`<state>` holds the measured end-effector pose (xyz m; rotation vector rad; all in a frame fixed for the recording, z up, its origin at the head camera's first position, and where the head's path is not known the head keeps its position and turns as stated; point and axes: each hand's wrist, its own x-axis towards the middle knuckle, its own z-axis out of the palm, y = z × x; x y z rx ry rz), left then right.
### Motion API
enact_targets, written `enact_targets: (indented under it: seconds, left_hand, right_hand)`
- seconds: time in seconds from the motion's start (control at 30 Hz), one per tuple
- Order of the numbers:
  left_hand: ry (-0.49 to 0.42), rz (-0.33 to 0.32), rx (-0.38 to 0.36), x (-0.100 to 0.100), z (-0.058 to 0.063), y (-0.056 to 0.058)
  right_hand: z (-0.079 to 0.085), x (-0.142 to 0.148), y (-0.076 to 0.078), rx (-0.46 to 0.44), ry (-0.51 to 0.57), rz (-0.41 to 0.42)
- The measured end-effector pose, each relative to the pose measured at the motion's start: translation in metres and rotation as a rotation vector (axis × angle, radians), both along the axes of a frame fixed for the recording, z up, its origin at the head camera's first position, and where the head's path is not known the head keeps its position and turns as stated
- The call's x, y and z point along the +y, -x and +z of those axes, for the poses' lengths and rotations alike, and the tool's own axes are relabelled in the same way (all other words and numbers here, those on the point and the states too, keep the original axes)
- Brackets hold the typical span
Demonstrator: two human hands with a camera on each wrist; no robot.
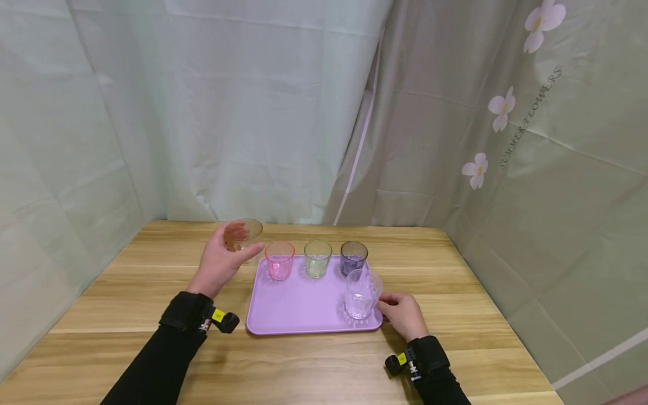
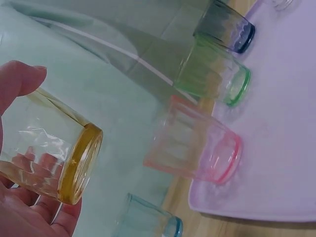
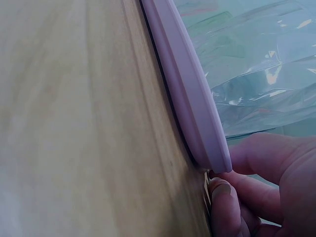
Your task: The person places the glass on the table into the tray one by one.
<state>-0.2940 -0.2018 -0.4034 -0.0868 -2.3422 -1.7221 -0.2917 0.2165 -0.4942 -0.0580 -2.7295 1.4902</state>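
My left hand (image 1: 220,261) grips an amber-tinted glass (image 1: 250,229) up off the table, left of the lilac tray (image 1: 304,309). Its thumb lies on the near side, and the other fingers show through the far wall. My right hand (image 1: 403,315) pinches the tray's right edge near the front corner, with fingertips at the rim in the right wrist view. Just beside those fingers, a clear glass (image 1: 361,295) stands on the tray. Along the tray's back edge are a pink glass (image 1: 280,261), a green glass (image 1: 318,260) and a dark grey-blue glass (image 1: 352,259).
A teal glass (image 2: 150,217) stands off the tray on its left side, mostly hidden in the head view. The wooden table (image 1: 126,281) backs onto a pale curtain (image 1: 253,112), which also hangs along both sides.
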Motion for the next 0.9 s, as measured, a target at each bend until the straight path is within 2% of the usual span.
enact_targets:
  seconds: [0.9]
  left_hand:
    - [-0.042, -0.080, 0.018, 0.032, 0.012, -0.004]
  right_hand:
    - [0.000, 0.000, 0.001, -0.008, 0.005, -0.002]
